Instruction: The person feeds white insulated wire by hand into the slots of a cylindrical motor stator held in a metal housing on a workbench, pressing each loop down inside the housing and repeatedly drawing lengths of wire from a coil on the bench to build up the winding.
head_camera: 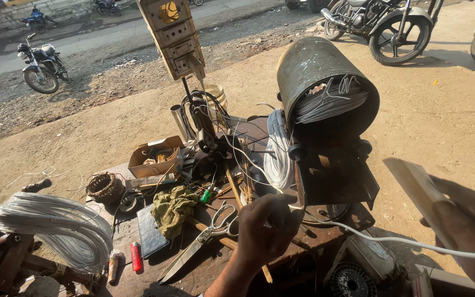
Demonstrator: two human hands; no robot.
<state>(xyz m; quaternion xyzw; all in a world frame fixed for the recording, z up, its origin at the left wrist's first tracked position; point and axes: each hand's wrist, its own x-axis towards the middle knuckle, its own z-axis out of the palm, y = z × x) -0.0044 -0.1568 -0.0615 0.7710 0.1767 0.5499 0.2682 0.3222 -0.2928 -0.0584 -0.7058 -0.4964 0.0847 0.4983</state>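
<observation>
- Left hand [265, 234] sits over the near middle of the workbench [204, 275], fingers pinched shut on a white wire [402, 241] at the base of the winding stand
- Right hand [468, 220] is at the far right, off the bench edge, clenched around a flat pale strip [416, 190] that tilts up and to the left
- The wire's long axis runs left to right: from the left hand's pinch it stretches low and nearly level toward the right, passing just under the right hand and out of the picture
- Left hand is the one on the wire; the right hand hangs just above the run, whether touching it cannot be told
- Behind the left hand, towards the far edge, a white wire coil [279, 148] hangs upright beside the metal drum [325, 82], which holds more looped wire in its open mouth
- Just left of the left hand lie scissors [202, 242], blades pointing to the near left corner
- Further left: a green rag [171, 208], a dark flat case [149, 234], a red lighter [136, 256] near the front edge
- A large wire bundle [56, 228] rests at the near left corner, well apart from both hands
- A cardboard box [155, 157] sits towards the far left edge
- Motorcycles [39, 66] stand on the dirt beyond
</observation>
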